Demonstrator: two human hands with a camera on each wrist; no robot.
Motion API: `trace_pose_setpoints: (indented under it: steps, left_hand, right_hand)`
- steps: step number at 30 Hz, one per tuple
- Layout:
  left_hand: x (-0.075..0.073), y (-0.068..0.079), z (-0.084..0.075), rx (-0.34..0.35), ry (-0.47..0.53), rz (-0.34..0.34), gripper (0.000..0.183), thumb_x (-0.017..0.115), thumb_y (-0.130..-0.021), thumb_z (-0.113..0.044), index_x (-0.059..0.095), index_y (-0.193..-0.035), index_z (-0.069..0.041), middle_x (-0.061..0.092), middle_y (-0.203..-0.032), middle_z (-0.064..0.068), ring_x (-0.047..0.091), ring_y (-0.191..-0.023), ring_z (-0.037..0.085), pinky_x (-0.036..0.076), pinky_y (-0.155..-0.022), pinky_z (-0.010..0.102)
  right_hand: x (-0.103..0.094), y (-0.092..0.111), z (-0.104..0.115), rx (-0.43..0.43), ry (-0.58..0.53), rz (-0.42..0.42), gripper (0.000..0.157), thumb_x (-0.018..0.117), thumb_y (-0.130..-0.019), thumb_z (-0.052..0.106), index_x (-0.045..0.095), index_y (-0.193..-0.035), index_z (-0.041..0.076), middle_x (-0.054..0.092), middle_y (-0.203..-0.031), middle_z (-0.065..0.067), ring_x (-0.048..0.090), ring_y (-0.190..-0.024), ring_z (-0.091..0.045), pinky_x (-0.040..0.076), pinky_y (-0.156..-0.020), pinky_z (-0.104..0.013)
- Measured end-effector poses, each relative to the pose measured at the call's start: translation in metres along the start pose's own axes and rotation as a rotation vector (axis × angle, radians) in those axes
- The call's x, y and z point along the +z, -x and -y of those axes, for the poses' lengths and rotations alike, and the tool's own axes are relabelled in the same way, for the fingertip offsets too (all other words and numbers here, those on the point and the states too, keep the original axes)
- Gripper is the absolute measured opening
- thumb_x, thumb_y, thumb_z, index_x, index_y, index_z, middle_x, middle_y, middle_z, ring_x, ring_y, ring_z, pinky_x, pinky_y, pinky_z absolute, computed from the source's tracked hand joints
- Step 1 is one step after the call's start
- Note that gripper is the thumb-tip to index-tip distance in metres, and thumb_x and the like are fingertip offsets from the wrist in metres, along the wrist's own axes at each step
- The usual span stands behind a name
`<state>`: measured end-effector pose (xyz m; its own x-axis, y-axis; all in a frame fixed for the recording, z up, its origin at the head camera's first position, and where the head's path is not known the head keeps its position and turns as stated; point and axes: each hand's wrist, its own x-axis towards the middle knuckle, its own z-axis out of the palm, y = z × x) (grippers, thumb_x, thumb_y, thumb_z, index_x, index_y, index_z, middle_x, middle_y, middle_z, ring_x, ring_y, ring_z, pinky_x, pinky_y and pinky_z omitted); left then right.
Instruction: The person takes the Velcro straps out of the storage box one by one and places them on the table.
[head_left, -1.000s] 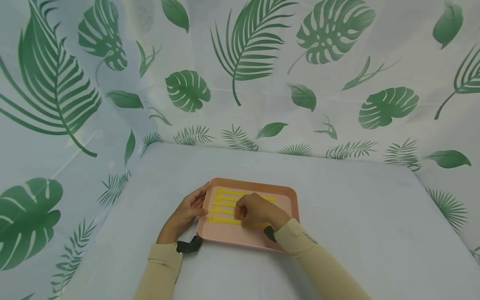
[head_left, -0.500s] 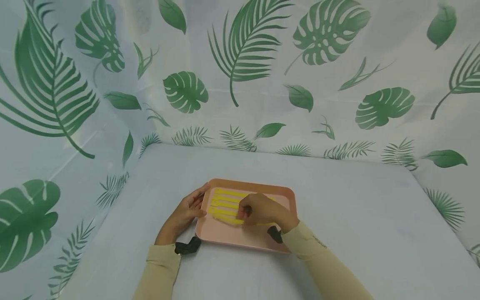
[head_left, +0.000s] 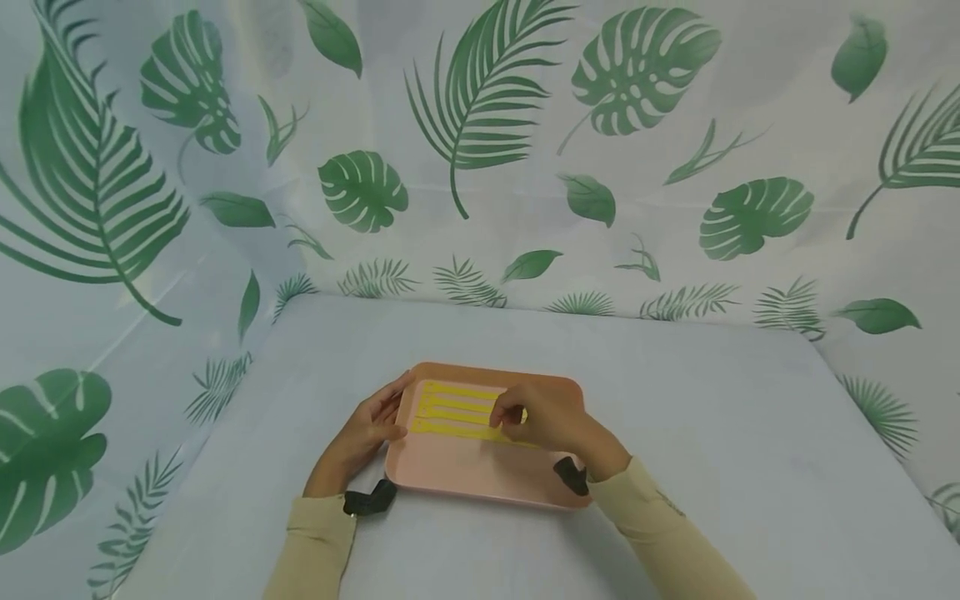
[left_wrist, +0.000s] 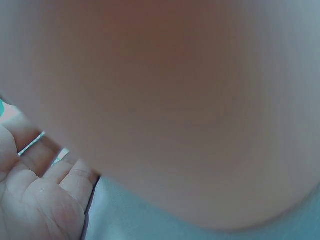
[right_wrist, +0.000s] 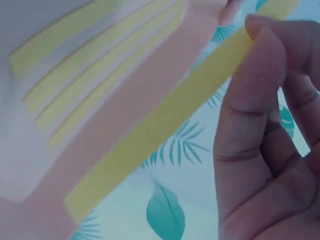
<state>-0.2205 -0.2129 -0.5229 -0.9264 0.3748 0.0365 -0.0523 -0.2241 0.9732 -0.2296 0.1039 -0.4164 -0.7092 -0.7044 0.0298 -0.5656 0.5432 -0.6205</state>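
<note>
With a yellow strip [right_wrist: 150,132] pinched between thumb and fingertips, the right hand [head_left: 547,421] would do best with a light, level pinch, since something so long and thin looks apt to tip or swing at its ends. A little height would spare the other strips [head_left: 465,392], which lie side by side in rows towards the tray's far edge and could be nudged askew. Steady pressure from the left hand [head_left: 358,433] should stop the tray [head_left: 457,471] sliding on the worktop [head_left: 712,417]; its fingers lie spread along the tray's left edge, near the far left corner, with the thumb at the rim. The pinched strip passes through the right hand's grip rather than ending there: a long run reaches out on one side, roughly parallel to the strips below, while the other side leaves the right wrist view, so I cannot tell whether the hold is centred.
</note>
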Motion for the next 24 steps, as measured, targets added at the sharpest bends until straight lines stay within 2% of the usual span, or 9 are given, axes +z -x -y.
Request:
trace_pose_setpoints:
  steps: [2,6,9,15,21,24]
  left_hand:
    - [0.000,0.000,0.000,0.006,0.000,0.004,0.101,0.063,-0.078,0.016,0.015,-0.167,0.014,0.002,-0.179,0.027,0.003,-0.165,0.043,0.028,-0.123,0.017]
    - [0.001,0.000,0.001,0.008,-0.005,-0.001,0.101,0.063,-0.078,0.016,0.015,-0.167,0.014,0.002,-0.179,0.026,0.003,-0.164,0.043,0.029,-0.121,0.015]
    - [0.002,0.001,0.002,0.006,-0.011,-0.007,0.100,0.063,-0.078,0.016,0.015,-0.167,0.014,0.002,-0.179,0.026,0.004,-0.165,0.043,0.029,-0.122,0.015]
    - [0.004,0.002,0.000,-0.003,-0.013,-0.015,0.100,0.062,-0.078,0.016,0.017,-0.167,0.013,0.003,-0.179,0.025,0.005,-0.165,0.042,0.028,-0.122,0.016]
    - [0.006,0.003,-0.001,-0.004,-0.029,-0.030,0.099,0.062,-0.077,0.016,0.017,-0.166,0.015,0.003,-0.179,0.026,0.004,-0.164,0.043,0.030,-0.120,0.013]
    - [0.006,0.003,-0.001,-0.001,-0.036,-0.029,0.099,0.062,-0.078,0.016,0.016,-0.166,0.014,0.003,-0.179,0.026,0.004,-0.164,0.043,0.030,-0.119,0.012]
  right_hand:
    - [-0.004,0.005,0.000,-0.016,0.000,-0.041,0.016,0.074,-0.089,-0.012,0.079,-0.092,0.003,0.072,-0.087,0.002,0.059,-0.081,-0.006,0.056,-0.073,-0.023]
    - [-0.008,0.016,0.000,-0.012,0.019,-0.144,0.017,0.077,-0.089,-0.009,0.080,-0.091,0.008,0.073,-0.090,0.005,0.061,-0.084,-0.010,0.056,-0.070,-0.024]
    - [-0.009,0.024,-0.001,-0.045,0.040,-0.235,0.019,0.078,-0.088,-0.010,0.079,-0.089,0.010,0.073,-0.091,0.004,0.061,-0.083,-0.013,0.056,-0.066,-0.025]
    - [-0.010,0.040,-0.001,-0.066,0.052,-0.407,0.021,0.080,-0.085,-0.013,0.079,-0.087,0.008,0.071,-0.090,0.003,0.061,-0.081,-0.016,0.057,-0.063,-0.025]
    - [-0.011,0.053,-0.005,-0.069,0.039,-0.534,0.024,0.079,-0.082,-0.017,0.080,-0.087,0.007,0.070,-0.093,0.001,0.066,-0.084,-0.020,0.060,-0.065,-0.027]
    - [-0.012,0.058,-0.009,-0.067,0.033,-0.590,0.026,0.078,-0.083,-0.017,0.080,-0.089,0.008,0.069,-0.091,-0.001,0.063,-0.081,-0.016,0.060,-0.065,-0.026]
